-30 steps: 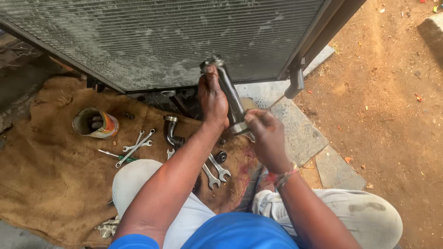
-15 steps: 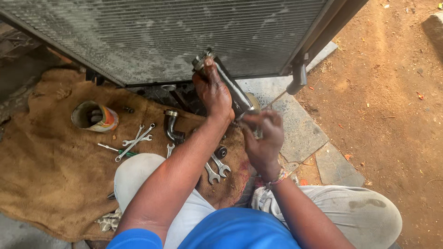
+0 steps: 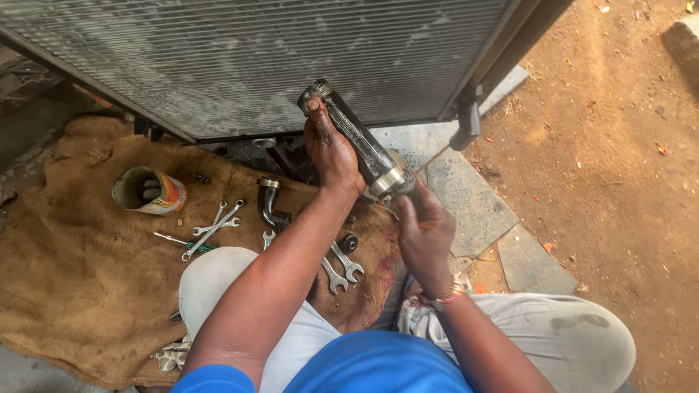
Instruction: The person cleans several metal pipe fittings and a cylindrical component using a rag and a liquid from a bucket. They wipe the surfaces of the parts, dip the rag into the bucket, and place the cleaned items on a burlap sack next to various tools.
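Observation:
My left hand (image 3: 331, 149) grips a black rubber hose (image 3: 354, 137) with metal clamps at both ends, held tilted in front of a large finned radiator (image 3: 240, 58). At the hose's lower clamp my right hand (image 3: 424, 231) closes its fingers on the hose end; whether a small tool is in those fingers is hidden. A beaded bracelet (image 3: 442, 296) sits on my right wrist. Both hands are above my knees in light trousers.
A brown burlap sack (image 3: 65, 291) on the ground holds several wrenches (image 3: 215, 227), two more wrenches (image 3: 341, 267), a curved black pipe elbow (image 3: 269, 205) and a tipped tin can (image 3: 149, 191). Grey paving stones (image 3: 473, 211) and red dirt (image 3: 611, 167) lie right.
The hose has tilted and shifted slightly left and up, with my left hand sliding toward its upper end. My right hand dropped below the lower clamp.

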